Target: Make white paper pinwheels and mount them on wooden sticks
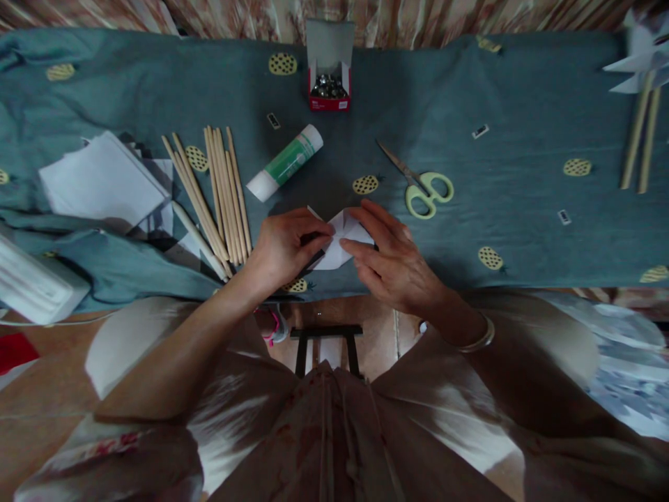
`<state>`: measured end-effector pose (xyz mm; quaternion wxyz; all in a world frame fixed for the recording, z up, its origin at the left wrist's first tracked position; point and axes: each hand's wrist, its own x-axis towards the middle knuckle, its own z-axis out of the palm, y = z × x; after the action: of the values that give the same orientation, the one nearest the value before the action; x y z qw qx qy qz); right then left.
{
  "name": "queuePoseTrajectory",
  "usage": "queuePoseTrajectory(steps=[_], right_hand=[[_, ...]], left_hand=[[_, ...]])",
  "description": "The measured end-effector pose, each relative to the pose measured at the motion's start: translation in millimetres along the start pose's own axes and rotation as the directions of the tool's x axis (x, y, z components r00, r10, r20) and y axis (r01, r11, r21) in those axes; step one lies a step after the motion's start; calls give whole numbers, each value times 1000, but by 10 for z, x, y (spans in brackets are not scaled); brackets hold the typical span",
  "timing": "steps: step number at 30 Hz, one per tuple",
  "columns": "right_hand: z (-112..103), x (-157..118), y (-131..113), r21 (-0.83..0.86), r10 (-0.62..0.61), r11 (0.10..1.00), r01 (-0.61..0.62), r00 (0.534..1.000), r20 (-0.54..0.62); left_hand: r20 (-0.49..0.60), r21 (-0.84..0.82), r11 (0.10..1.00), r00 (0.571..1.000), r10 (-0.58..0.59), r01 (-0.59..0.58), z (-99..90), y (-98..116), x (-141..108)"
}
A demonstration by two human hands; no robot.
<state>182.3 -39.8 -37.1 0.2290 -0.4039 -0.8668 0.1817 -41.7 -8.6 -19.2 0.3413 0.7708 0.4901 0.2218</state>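
Note:
Low over the front part of the table, both hands hold a white folded piece of paper [337, 256] with pointed corners and creases meeting near its middle. My left hand [285, 244] pinches its left side between thumb and fingers. From the right, my right hand [391, 258] grips the paper, its fingertips close to the centre. Some of the paper's edges are hidden behind the fingers. Beyond the hands lies a glue stick [286, 162] with a green label and white ends. Scissors [418, 185] with pale green handles rest to the right, blades pointing away.
A small red-and-white box [329, 102] of shiny metal pieces stands open at the back. Several wooden sticks [224, 195] and a stack of white paper [104, 174] lie left. At far right, pointed white paper [640, 52] sits by two sticks [637, 132]. A green cloth [523, 104] covers the table.

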Motion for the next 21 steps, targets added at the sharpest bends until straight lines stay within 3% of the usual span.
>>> queuePoseTrajectory(steps=[7,21], right_hand=[[120,55,-12,68,73,995,-66,992,-100],[100,51,-17,-39,0,999,-5,990,-141]], left_hand=[[4,-5,1000,1000,1,-1,-3,10,1],[6,-1,1000,1000,15,-15,0,-13,-7]])
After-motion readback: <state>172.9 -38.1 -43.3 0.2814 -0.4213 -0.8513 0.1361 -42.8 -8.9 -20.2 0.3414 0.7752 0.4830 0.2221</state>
